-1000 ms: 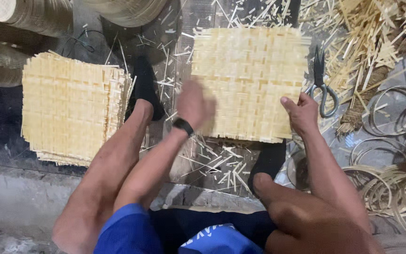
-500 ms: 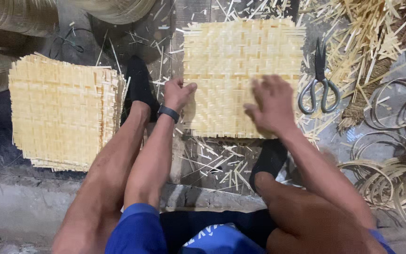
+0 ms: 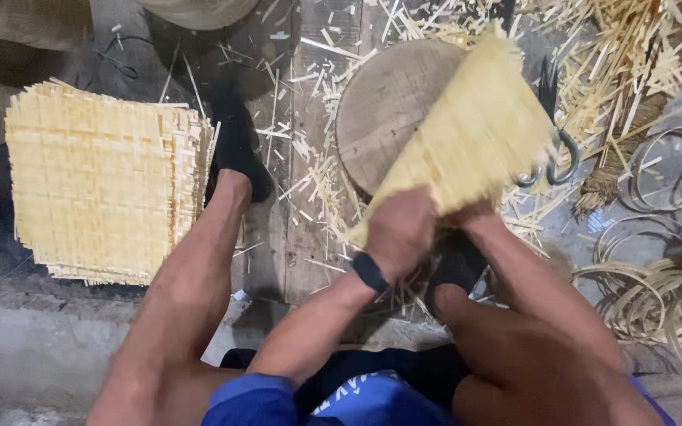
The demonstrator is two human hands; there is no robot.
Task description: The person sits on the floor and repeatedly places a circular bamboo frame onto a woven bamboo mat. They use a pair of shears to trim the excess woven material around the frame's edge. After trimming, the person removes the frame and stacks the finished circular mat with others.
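Lifted since 0.5 s ago, the mat is no longer lying flat over the round block; it is now tilting up on its near corner, and the block's top is showing beneath it. Both hands have drawn in to that near corner.

Nearest the camera, the person's knees and blue shorts are filling the lower frame. Just beyond, the left hand, wearing a black wristband, is closing its fingers on the mat's lower edge, clamped on the weave. The right hand is sitting just beside it under the same edge; its fingers are mostly hidden, so I cannot tell their grip for sure, though they seem to be pinching the mat too.

Farther out, the mat is rising diagonally over the block, its far edge blurring near the scissors. To the left, 1 stack of mats is lying well apart, beside a black-shod foot. Hoops are lying at the right, among loose slivers.

Judging by the grip, lifting well means keeping both hands close on the edge, holding the weave taut so no strip slips loose, and clearing the scissors' blades.
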